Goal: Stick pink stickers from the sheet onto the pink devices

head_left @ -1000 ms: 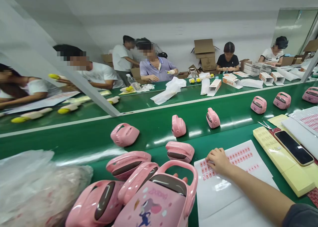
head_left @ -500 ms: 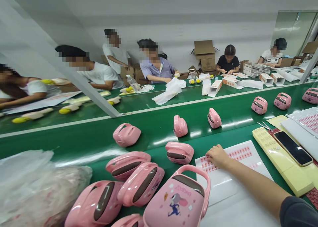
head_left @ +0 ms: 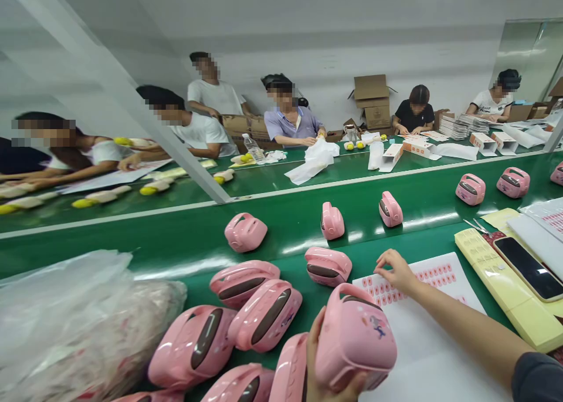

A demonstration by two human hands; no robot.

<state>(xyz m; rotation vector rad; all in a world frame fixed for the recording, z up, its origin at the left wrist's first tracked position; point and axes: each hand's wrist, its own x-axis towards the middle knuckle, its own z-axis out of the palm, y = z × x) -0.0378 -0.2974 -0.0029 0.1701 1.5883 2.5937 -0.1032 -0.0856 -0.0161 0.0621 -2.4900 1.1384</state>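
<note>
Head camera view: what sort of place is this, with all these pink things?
Most likely a factory assembly or packing line: identical pink cases lie on a long green conveyor belt, people sit working along the far side, and the right hand rests on a sticker sheet.

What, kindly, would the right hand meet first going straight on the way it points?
Probably the glossy pink plastic case lying past the white sticker sheet, though the right hand might pass above it.

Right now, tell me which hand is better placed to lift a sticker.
Likely right: the right hand touches the sticker sheet; the left hand is full, holding a pink case.
</note>
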